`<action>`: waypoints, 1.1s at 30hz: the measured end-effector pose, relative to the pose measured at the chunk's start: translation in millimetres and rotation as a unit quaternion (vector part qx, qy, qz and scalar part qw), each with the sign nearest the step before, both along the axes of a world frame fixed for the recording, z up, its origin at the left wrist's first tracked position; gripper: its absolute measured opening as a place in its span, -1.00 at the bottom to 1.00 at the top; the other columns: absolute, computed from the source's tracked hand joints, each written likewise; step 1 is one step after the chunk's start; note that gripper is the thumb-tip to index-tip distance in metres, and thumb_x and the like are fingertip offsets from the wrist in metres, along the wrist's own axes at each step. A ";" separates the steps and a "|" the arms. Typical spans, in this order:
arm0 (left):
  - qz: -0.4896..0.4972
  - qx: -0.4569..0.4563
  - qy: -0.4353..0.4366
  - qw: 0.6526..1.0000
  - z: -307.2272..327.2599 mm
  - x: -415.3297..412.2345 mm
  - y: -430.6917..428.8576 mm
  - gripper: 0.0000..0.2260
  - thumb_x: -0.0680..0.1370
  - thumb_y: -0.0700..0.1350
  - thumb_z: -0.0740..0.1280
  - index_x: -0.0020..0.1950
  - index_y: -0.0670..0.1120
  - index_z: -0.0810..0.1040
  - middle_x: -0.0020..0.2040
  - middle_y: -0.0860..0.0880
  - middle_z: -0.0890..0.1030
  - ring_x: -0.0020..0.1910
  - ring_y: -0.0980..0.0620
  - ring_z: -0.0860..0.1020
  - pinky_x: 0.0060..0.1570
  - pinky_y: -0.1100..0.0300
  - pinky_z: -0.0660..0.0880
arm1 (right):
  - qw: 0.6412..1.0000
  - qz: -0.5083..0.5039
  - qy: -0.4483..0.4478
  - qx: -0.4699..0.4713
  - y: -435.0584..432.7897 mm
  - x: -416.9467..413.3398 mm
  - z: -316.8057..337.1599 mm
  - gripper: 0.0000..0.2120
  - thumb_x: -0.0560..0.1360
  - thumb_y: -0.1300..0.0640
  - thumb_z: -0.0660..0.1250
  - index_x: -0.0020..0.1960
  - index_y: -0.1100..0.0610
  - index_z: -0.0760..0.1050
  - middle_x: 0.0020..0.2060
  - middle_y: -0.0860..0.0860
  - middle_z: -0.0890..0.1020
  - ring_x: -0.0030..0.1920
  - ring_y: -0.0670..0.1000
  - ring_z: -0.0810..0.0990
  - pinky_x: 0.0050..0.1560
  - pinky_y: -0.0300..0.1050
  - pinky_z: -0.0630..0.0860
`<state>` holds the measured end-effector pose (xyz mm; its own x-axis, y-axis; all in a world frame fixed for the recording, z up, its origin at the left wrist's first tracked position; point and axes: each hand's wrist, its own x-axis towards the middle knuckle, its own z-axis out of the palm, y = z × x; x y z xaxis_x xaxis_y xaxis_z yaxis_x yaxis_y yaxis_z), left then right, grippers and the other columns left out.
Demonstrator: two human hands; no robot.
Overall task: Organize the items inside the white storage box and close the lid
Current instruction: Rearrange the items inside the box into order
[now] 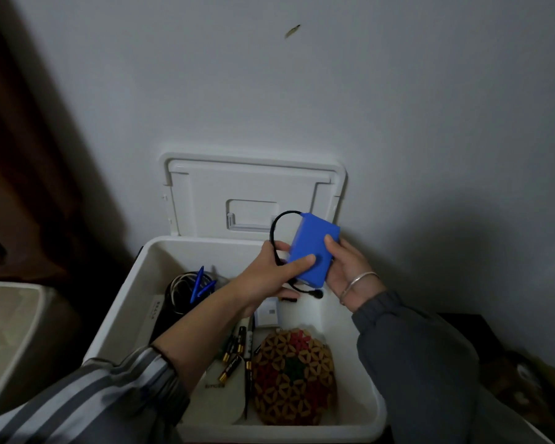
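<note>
A blue pack (313,251) is being grasped by the left hand (269,274) and the right hand (350,270) over the back edge of the white box (138,283), whose lid (253,184) is standing open.

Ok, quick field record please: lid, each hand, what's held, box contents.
lid: open, upright against the wall
left hand: grips blue battery pack, thumb on its face
right hand: grips the pack's right side
blue battery pack: above white storage box, black cable looped from it
contents: loose batteries, patterned trivet, coiled cables, small white carton
</note>
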<state>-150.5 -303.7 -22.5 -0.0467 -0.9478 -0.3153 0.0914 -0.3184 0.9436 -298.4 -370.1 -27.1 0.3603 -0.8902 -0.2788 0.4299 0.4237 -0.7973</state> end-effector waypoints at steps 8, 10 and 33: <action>0.059 0.011 -0.285 0.957 -11.2 -0.9 11.8 -0.65 0.45 0.04 0.44 0.02 -0.10 0.36 -0.23 -0.09 0.67 -0.30 -0.05 0.65 -0.29 0.08 0.61 | 0.821 -0.012 0.500 -0.275 4.0 -25.0 -21.7 -0.72 0.52 0.08 0.33 0.18 0.20 0.51 0.15 0.13 0.57 0.14 0.04 0.51 0.23 -0.04 0.43; 0.015 0.015 -0.410 0.912 -21.0 -6.2 16.2 -0.66 0.46 0.04 0.41 -0.02 -0.11 0.33 -0.22 -0.05 0.60 -0.28 -0.01 0.58 -0.34 0.10 0.53 | 0.754 -0.013 0.566 -0.333 0.3 -39.9 -25.8 -0.60 0.49 0.10 0.37 0.28 0.22 0.44 0.22 0.15 0.51 0.24 0.11 0.46 0.27 -0.03 0.38; -0.006 -0.028 -0.523 0.852 -82.4 -65.8 -12.1 -0.68 0.54 0.01 0.28 0.15 -0.16 0.31 0.04 -0.15 0.60 0.00 -0.15 0.58 -0.23 0.12 0.38 | 0.553 0.025 0.704 -0.446 19.7 -50.8 -27.6 -0.66 0.45 0.18 0.39 0.19 0.27 0.52 0.17 0.21 0.55 0.20 0.20 0.51 0.21 0.01 0.44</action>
<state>-216.2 -315.8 -104.9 0.2225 -0.9641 -0.1448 -0.8118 -0.2655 0.5201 -349.3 -350.4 -54.8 0.3750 -0.8988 0.2272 -0.8764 -0.4236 -0.2293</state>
